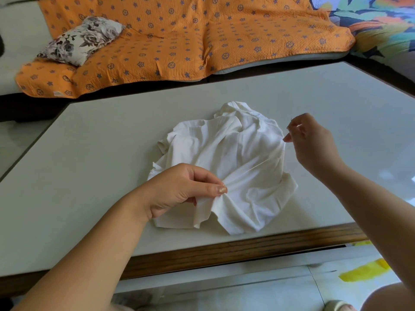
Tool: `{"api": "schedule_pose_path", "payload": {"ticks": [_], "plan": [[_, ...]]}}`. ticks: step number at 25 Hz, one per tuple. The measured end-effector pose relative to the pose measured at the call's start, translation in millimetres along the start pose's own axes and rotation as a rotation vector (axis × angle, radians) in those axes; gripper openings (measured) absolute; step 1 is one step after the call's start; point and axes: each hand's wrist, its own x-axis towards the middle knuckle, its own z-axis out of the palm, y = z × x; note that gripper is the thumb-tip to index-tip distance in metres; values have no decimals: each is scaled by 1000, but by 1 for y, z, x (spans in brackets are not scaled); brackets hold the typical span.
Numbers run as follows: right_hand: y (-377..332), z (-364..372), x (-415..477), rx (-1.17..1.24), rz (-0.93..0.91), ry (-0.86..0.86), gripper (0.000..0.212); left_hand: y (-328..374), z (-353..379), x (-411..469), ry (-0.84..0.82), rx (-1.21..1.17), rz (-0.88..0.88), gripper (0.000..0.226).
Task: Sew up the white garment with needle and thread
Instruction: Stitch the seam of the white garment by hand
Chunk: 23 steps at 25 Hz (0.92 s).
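A crumpled white garment (238, 158) lies in a heap on the pale table (94, 153). My left hand (182, 187) pinches a fold of the cloth at its near left side between thumb and fingers. My right hand (310, 142) is raised beside the garment's right edge, its fingertips closed on a thin needle (291, 122) that points up. A fine white thread (258, 164) runs taut from the pinched fold up toward the right hand.
The table has a wooden front edge (247, 245). Behind it stands a sofa under an orange patterned cover (179, 41) with a floral pillow (80, 40). A colourful cloth (381, 23) lies at the far right. Yellow patches (363, 271) show on the floor.
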Motion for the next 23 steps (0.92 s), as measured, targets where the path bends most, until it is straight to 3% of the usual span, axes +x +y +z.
{"api": "schedule_pose_path", "payload": {"ticks": [6,11,13,19,23], "plan": [[-14,-13,-10,-12,49,-14,11,1,1,2,17,-17,16,30],[-73,-11,-74,191,29,-404,11,3,7,7,89,-83,43,34],[-86,-8,-98,218,14,-480,10,3,9,9,101,-75,54,31],[-84,2,-107,346,93,-474,8,3,13,10,143,-68,41,22],[-75,-6,-97,244,-21,-467,12,4,4,6,152,95,57,7]]}}
